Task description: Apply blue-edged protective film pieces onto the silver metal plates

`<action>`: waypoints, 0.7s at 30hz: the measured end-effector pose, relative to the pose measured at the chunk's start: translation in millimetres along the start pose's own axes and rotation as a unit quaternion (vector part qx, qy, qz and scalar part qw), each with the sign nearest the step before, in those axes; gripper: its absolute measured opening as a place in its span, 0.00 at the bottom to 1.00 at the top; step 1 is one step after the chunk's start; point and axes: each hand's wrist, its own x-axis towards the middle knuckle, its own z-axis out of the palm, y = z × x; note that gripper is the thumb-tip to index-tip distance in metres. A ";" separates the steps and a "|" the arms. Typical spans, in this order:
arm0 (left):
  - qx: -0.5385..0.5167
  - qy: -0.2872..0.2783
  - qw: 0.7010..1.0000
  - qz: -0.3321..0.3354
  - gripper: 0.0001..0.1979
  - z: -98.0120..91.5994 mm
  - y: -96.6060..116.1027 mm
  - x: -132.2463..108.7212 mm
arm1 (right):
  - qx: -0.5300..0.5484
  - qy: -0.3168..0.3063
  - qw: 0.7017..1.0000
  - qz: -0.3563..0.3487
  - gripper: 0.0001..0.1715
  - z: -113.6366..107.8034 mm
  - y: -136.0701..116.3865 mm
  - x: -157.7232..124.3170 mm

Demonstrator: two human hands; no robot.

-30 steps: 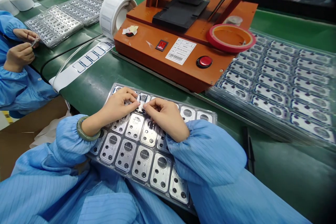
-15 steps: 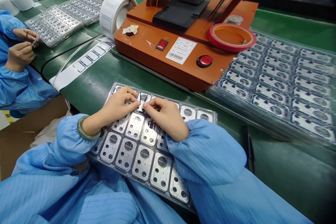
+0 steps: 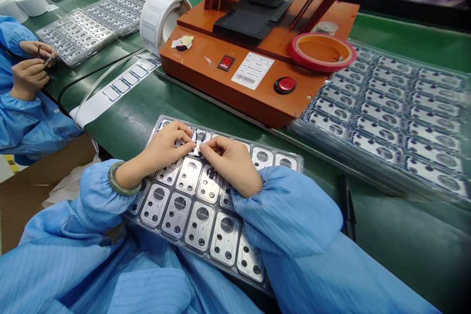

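Observation:
A clear plastic tray (image 3: 172, 243) of silver metal plates lies tilted at the table edge, over my lap. Each plate has a round window and small dark holes. Over the tray's far row, my left hand (image 3: 171, 143) has its thumb and index finger pinched at one plate (image 3: 198, 143) that bears a thin dark outline. My right hand (image 3: 233, 163) pinches at the same plate from the right, its fingertips nearly touching the left ones. Whatever is between the fingertips is too small to make out.
An orange machine (image 3: 206, 76) with red tape (image 3: 322, 51) on it stands beyond the tray. Stacked trays (image 3: 386, 122) lie right, by a black tool (image 3: 346, 206). A label roll (image 3: 158, 19) and strip (image 3: 91, 108) are left, near another person's hands (image 3: 31, 76).
The view has shifted very slightly. Both hands stay at the same plate, with hardly any visible movement of the fingers.

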 end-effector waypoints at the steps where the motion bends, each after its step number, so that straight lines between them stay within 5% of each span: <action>1: 0.000 0.000 1.000 0.003 0.06 0.1 -0.1 -0.2 | -0.003 0.000 1.000 -0.001 0.11 0.2 0.1 0.0; 21: 0.047 -0.008 0.995 0.086 0.03 -2.9 -6.2 -2.3 | -0.071 0.010 0.995 -0.064 0.11 -0.2 2.5 -2.0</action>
